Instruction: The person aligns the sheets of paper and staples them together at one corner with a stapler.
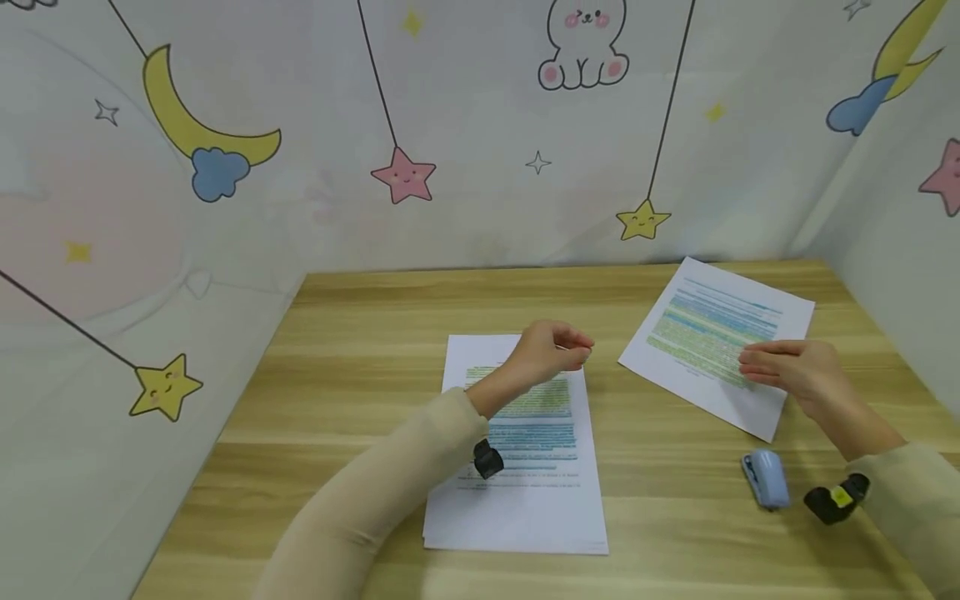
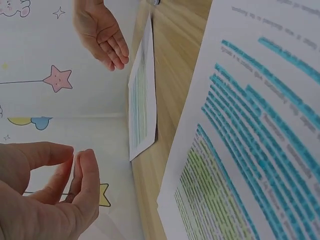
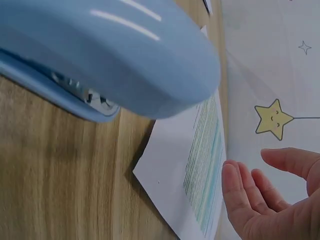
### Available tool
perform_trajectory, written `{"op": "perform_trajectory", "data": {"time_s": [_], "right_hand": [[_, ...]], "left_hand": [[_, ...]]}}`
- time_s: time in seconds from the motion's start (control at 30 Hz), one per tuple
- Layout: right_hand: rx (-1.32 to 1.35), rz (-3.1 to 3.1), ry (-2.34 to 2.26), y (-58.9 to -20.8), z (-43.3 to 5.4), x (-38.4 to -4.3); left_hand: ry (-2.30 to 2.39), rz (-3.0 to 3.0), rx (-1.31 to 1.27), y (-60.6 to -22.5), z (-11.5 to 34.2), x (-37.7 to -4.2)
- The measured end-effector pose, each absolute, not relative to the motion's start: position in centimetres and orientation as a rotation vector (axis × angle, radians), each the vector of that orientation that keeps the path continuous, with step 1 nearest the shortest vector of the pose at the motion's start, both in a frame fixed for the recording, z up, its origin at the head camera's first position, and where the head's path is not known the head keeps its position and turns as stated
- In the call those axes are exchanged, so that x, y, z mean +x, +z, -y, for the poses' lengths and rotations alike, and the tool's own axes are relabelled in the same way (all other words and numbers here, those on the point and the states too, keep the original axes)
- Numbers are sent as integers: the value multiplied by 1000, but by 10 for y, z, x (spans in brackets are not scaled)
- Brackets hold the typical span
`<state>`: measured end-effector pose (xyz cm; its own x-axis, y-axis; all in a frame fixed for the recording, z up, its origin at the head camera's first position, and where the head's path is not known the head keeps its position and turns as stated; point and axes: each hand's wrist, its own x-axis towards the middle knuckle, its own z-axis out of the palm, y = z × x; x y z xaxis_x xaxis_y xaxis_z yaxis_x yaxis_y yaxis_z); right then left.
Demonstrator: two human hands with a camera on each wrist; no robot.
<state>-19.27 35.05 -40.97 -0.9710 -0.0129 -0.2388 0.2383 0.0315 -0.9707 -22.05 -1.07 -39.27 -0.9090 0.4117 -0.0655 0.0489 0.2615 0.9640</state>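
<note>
Left fingers (image 2: 90, 175) curl loosely; right fingers (image 3: 234, 189) are straighter.

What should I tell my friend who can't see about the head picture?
A person's left grip and right grip, both empty, hover over a wooden table. On it are highlighted papers, one slanted, and a blue stapler; behind is a cartoon wall.

I see a way for a hand over bare tabletop (image 1: 660, 475), right of the frame's lower middle, between the centre papers (image 1: 517, 512) and the blue stapler (image 1: 771, 479); higher up, the left hand (image 1: 553, 348) narrows that lane beside the tilted sheet (image 1: 731, 321), the right hand (image 1: 802, 373) blocks the right, and the patterned wall (image 1: 487, 225) closes the top
</note>
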Motion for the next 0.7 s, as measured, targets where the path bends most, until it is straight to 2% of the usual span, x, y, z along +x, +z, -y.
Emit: {"op": "perform_trajectory", "data": {"time_s": [0.2, 0.43, 0.7], "right_hand": [[321, -2212, -2026, -422, -372, -205], [390, -2079, -2155, -411, -374, -203], [529, -2144, -2073, -406, -373, -207]], "left_hand": [[1662, -2237, 459, -389, -8, -228], [1705, -2201, 431, -391, -27, -239], [1656, -2281, 387, -394, -37, -248]]}}
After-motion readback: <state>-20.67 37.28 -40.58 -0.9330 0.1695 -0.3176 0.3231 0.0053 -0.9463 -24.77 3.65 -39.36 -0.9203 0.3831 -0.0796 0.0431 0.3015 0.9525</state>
